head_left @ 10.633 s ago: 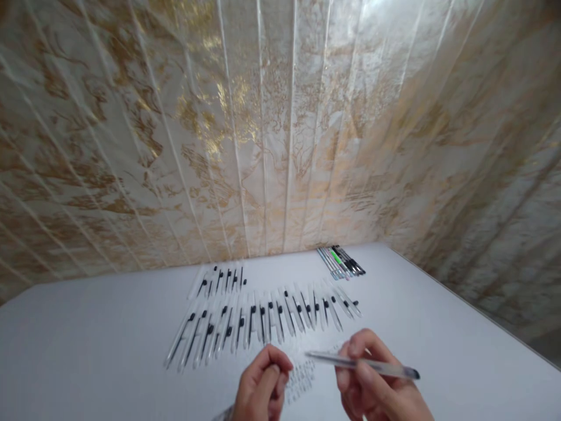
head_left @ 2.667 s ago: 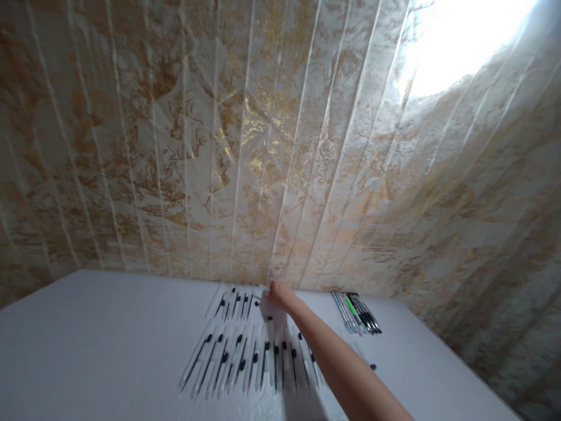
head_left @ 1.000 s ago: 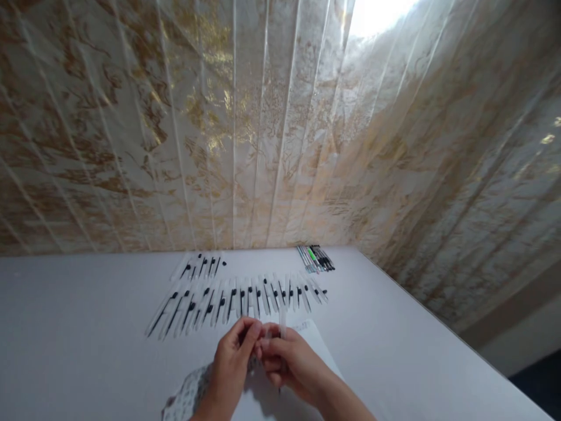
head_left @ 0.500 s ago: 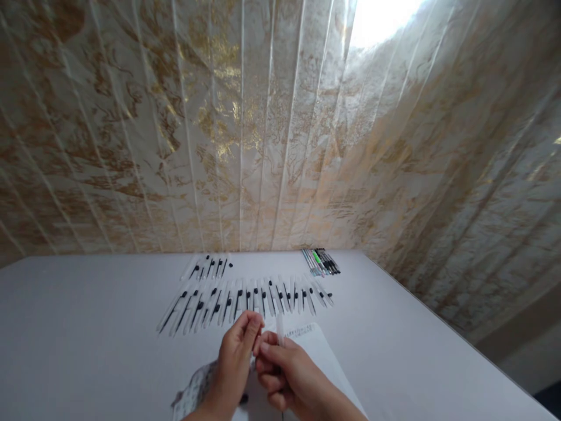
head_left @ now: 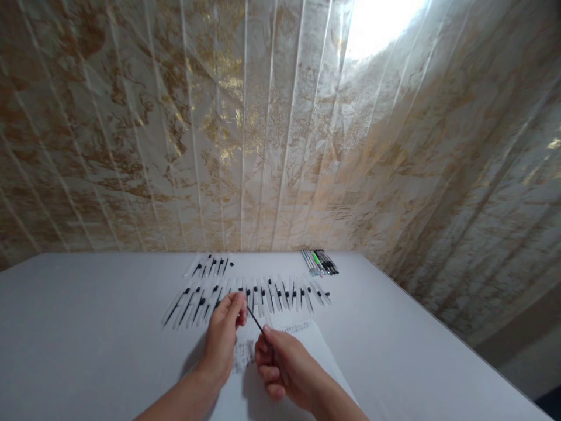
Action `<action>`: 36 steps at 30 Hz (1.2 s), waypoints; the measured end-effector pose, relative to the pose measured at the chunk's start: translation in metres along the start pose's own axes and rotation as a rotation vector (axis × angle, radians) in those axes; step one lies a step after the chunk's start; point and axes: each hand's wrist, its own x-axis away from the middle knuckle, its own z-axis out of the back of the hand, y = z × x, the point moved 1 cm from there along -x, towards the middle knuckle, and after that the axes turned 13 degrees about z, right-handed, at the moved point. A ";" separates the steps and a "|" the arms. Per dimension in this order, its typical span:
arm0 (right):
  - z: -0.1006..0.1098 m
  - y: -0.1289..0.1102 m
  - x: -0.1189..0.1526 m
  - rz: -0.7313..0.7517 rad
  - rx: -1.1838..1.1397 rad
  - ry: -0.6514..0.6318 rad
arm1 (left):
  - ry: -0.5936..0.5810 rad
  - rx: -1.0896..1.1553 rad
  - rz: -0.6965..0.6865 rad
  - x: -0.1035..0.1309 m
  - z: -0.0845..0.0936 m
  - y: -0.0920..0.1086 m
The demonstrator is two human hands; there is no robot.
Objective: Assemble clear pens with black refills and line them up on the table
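A thin dark pen refill slants between my two hands above a printed sheet of paper. My right hand grips its lower end with curled fingers. At the upper end, the thumb and fingers of my left hand are pinched together; whether they hold anything besides the refill is hidden. Just beyond the hands lies a long row of pen parts: clear barrels, dark refills and small black caps. My left fingertips overlap part of that row in view.
Farther back on the white table is a shorter group of similar pen parts. A bundle of pens, one bright green, lies at the back right. Behind the table rises a gold-patterned, pleated covering.
My hands have moved apart, the left one up and leftward, and the dark refill now shows between them. The whitish tube that stood up from my right hand is no longer visible there.
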 end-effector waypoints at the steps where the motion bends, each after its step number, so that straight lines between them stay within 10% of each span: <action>1: 0.002 -0.001 0.000 -0.005 0.013 -0.016 | 0.033 0.040 -0.022 -0.005 0.002 0.004; 10: -0.009 -0.001 0.010 0.035 0.252 -0.152 | 0.174 0.179 -0.046 -0.035 0.022 0.008; 36: -0.010 0.004 0.006 0.092 0.470 -0.123 | -0.079 0.022 -0.058 -0.031 0.013 0.031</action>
